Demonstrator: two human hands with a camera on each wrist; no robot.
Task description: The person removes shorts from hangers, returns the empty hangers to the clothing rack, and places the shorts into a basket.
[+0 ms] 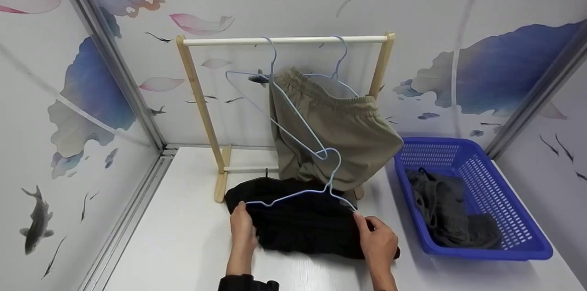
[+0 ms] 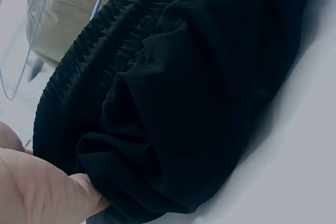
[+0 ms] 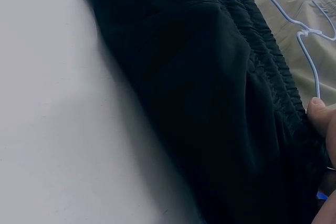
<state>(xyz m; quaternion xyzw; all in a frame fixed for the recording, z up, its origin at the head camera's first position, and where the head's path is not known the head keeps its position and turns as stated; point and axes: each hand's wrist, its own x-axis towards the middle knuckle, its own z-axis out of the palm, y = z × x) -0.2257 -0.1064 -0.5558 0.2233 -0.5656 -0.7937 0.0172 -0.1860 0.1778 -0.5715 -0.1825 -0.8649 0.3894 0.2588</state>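
A pair of black elastic-waist pants (image 1: 312,231) lies bunched on the white table, its gathered waistband (image 2: 79,77) facing the rack. Across the waistband runs a light blue wire hanger (image 1: 298,195), its hook pointing toward the rack. My left hand (image 1: 242,227) grips the waistband's left end beside the hanger's left end, the thumb tucked at the fabric in the left wrist view. On the other side, my right hand (image 1: 378,238) pinches the hanger's right arm together with the waistband. The fingers behind the cloth are partly hidden.
A wooden rack (image 1: 202,107) with a white rail stands behind. On it hang khaki shorts (image 1: 335,130) on a blue hanger, and another blue hanger (image 1: 298,114) juts forward. To the right, a blue basket (image 1: 500,194) holds dark grey clothing (image 1: 445,208). Printed panels enclose the table.
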